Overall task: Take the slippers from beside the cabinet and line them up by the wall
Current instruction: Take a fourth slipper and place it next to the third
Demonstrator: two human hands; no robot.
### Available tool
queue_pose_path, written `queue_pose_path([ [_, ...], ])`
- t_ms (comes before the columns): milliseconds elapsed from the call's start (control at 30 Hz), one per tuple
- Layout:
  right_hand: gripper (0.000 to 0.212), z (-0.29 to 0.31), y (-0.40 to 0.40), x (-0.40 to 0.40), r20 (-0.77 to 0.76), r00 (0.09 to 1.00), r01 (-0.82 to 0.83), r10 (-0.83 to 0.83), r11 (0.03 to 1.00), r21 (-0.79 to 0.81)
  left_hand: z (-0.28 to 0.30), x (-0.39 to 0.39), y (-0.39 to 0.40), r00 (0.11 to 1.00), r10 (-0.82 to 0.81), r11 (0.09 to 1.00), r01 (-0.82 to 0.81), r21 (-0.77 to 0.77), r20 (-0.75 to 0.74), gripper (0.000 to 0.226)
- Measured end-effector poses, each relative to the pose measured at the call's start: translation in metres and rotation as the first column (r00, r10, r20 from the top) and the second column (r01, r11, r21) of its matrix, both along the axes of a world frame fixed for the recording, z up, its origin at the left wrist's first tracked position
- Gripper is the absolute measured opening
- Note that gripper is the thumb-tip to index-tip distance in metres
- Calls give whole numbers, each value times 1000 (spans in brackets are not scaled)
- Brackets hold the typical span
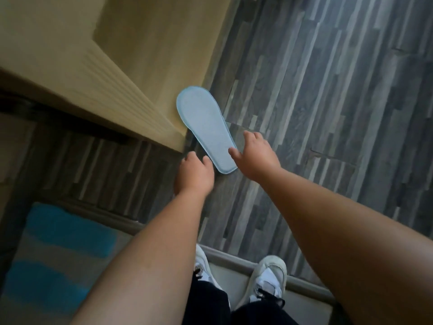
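Slipper (206, 130), pale blue and sole-up, lies on the grey plank floor (328, 113) against the yellow cabinet (140, 73), both arms reaching down, left hand (194, 174) and right hand (255, 156) open-fingered, flanking its near end, gripping nothing.

One slipper (206, 130), two hands (194, 174) (255, 158), two sneakers (269, 277) (202, 261).

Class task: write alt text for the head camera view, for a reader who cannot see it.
Two bare hands, left hand and right hand, reach down to either side of a pale blue slipper lying sole-up on grey plank floor beside a light wooden cabinet. White sneakers show below.
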State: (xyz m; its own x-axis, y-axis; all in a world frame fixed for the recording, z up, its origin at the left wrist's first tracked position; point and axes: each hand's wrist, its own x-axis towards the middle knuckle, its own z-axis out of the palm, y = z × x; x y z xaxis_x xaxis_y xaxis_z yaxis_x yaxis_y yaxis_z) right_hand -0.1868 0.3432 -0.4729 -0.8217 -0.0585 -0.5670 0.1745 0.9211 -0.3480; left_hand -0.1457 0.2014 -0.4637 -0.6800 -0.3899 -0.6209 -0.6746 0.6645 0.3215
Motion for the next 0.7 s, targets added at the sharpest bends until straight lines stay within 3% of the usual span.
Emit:
queue_pose_path([
  [267,42,-86,-23,-56,83,991,116,-109,990,-85,-83,-46,-10,984,173,985,-173,22,-48,36],
  [400,23,-101,-29,-60,107,983,166,-149,971,-174,-103,-53,-9,966,234,967,-218,135,-113,25],
  [467,9,-96,-25,-56,91,971,234,-219,949,-210,-99,-51,-7,951,271,955,-247,164,-148,30],
  [700,16,-2,11,-24,187,924,371,-334,901,-226,-1,-17,6,967,233,961,-212,178,-105,40],
])
